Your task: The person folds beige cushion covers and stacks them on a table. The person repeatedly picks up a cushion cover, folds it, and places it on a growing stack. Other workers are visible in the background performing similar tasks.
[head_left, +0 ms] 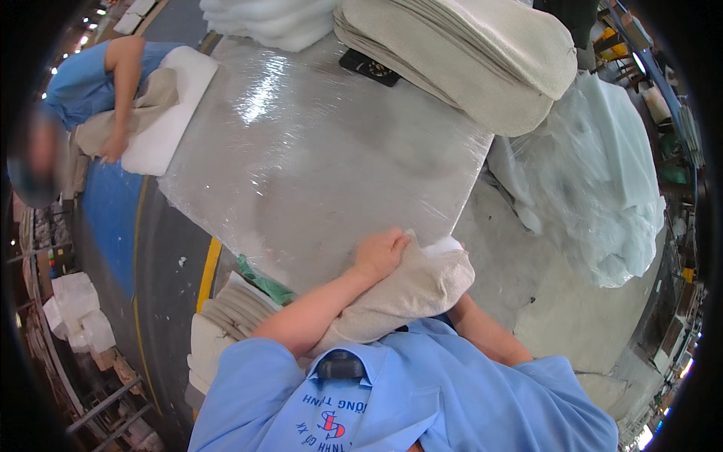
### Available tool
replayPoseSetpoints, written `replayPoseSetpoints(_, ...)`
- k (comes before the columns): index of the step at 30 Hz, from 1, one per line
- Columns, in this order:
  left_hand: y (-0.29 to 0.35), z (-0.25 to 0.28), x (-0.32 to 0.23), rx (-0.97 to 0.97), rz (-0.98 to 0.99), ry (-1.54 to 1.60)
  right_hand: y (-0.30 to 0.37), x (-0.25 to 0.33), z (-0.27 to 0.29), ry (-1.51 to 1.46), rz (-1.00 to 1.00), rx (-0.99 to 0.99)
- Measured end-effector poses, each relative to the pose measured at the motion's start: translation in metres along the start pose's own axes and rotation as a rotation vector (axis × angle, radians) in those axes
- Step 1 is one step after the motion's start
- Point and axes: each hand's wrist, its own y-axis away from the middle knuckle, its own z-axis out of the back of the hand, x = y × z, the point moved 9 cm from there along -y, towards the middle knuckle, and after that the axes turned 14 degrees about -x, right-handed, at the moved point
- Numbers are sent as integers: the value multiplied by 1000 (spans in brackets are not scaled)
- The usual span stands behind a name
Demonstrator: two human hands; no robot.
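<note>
A beige fabric cushion cover (399,297) is bunched up against my chest, at the near edge of a film-wrapped table (301,166). White padding (443,246) shows at the cover's opening. My left hand (382,255) is closed in a fist on the edge of the fabric. From the other side, my right hand (462,245) wraps round the cover; only a fingertip shows by the padding, as the cloth hides the rest.
Beige cushions (459,60) are stacked at the table's far right, beside a black flat object (369,68). White padding (271,19) lies at the back. Plastic-wrapped material (587,181) stands right. More cushions (233,313) sit near left. A co-worker (113,83) handles beige fabric at far left.
</note>
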Motion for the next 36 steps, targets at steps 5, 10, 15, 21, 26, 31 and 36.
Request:
replayPoseSetpoints(5, 25, -3, 21, 331, 221, 216, 13, -2, 14, 65, -17, -19)
replayPoseSetpoints(10, 56, 22, 30, 229, 78, 50, 16, -3, 23, 122, -29, -37)
replayPoseSetpoints(15, 42, 31, 38, 3, -109, -15, 14, -7, 17, 193, -38, -36)
replayPoseSetpoints(21, 75, 56, 76, 149, 24, -29, 18, -10, 21, 257, -34, -41)
replayPoseSetpoints(26, 104, 70, 100, 54, 123, 0, 16, -20, 24, 298, -43, -56)
replayPoseSetpoints(31, 97, 79, 103, -128, 79, -195, 13, -21, 26, 349, -49, -67)
replayPoseSetpoints(36, 96, 83, 109, -163, 32, -193, 8, -17, 26, 405, -45, -57)
